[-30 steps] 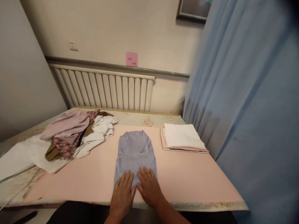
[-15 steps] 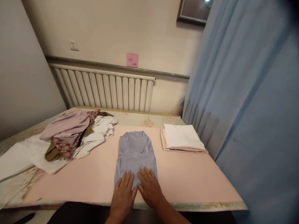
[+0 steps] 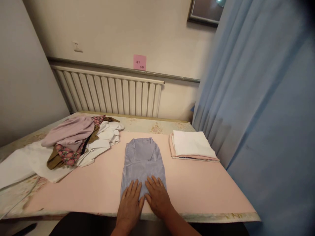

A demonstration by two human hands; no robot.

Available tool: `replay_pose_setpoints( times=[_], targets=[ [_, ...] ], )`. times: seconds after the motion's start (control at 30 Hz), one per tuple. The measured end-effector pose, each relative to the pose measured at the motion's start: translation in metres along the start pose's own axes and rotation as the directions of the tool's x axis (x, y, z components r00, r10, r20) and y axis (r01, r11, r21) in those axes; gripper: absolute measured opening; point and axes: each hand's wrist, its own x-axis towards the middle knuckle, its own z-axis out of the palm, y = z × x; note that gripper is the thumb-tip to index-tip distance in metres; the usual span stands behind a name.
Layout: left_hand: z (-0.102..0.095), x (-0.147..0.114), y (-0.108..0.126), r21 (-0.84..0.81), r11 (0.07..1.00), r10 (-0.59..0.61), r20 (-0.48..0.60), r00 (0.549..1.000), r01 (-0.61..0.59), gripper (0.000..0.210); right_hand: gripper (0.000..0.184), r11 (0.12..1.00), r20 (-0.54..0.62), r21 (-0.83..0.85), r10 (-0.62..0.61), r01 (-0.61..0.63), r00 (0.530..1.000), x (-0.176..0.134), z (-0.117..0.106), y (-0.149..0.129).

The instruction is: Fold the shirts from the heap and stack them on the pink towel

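Note:
A blue, finely striped shirt [image 3: 142,167] lies folded into a long narrow shape on the pink cloth [image 3: 201,186], its collar end pointing away from me. My left hand [image 3: 130,201] rests flat on the near left part of the shirt, fingers stretched forward. Beside it, my right hand [image 3: 157,198] lies flat on the near right part, fingers slightly spread. Both palms hide the shirt's near end. The two thumbs come close to each other over the fabric.
To the left is a loose heap of clothes [image 3: 71,137] in mauve, floral, brown and white. A folded stack [image 3: 193,144] with white on top sits at the right. Behind the bed stands a radiator [image 3: 110,91]; a blue curtain [image 3: 246,91] hangs along the right side.

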Motion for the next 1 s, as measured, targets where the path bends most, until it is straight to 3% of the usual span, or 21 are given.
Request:
replay_pose_setpoints(
  times=[1.0],
  targets=[
    [-0.0044,0.0002,-0.0005,-0.009,1.000,0.009,0.017,1.000,-0.009,0.052,0.048,0.996,-0.008,-0.079,-0.034,0.033,0.999,-0.0001,-0.0014,0.0001]
  ],
)
